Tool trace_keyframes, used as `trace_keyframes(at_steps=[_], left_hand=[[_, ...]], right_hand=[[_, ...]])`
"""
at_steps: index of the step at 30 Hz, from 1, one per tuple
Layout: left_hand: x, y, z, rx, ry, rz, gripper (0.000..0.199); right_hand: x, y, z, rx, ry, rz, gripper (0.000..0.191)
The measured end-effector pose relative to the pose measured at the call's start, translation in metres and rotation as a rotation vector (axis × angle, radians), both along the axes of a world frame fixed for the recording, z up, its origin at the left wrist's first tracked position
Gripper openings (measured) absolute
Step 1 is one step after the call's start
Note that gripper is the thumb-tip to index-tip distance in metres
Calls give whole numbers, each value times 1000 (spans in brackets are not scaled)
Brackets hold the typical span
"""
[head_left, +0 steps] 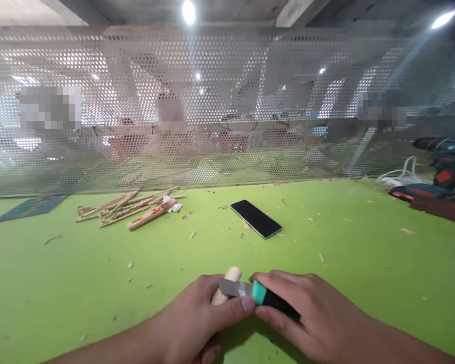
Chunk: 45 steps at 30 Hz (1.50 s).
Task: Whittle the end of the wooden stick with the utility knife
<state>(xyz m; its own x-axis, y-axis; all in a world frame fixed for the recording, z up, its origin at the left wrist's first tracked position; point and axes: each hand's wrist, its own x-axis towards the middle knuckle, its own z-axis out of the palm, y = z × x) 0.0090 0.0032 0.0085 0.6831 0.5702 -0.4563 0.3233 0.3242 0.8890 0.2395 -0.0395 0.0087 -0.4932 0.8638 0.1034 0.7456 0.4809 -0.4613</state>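
Note:
My left hand [200,316] is closed around a short, pale wooden stick [233,274], whose rounded end sticks up past the fingers. In my right hand [307,308] is a carving knife [276,300] with a black and teal handle. Its flat blade [231,287] points left and lies across the stick. My left thumb reaches over to the knife, close to where blade and handle meet. The lower part of the stick is hidden by my left hand.
A black phone [256,218] lies ahead on the green table [197,253], among wood shavings. Carved sticks [125,206] are piled back left, near a flat patterned sheet [30,207]. A cordless drill [449,162] stands at right. Perforated metal [220,101] screens off the back.

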Motion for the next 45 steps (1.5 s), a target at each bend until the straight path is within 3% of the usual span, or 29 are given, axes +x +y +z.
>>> trace_keyframes(at_steps=[6, 12, 17, 20, 28, 40, 45], left_hand=[[4, -4, -1, -10, -14, 88, 58], [5, -4, 2, -65, -59, 71, 62], [2, 4, 0, -200, -174, 2, 61], [-1, 7, 1, -194, -199, -31, 58], [-3, 11, 7, -273, -151, -57, 55], [-4, 7, 2, -221, -111, -12, 57], [3, -2, 6, -129, -43, 66, 61]], right_hand=[[-3, 0, -2, 46, 58, -87, 34], [18, 17, 0, 134, 28, -301, 43], [18, 14, 1, 173, 79, -133, 36], [10, 7, -1, 168, 102, -34, 31], [1, 3, -1, 52, 43, 56, 24], [-4, -3, -6, 167, 11, 8, 25], [-1, 4, -2, 124, 83, -131, 37]])
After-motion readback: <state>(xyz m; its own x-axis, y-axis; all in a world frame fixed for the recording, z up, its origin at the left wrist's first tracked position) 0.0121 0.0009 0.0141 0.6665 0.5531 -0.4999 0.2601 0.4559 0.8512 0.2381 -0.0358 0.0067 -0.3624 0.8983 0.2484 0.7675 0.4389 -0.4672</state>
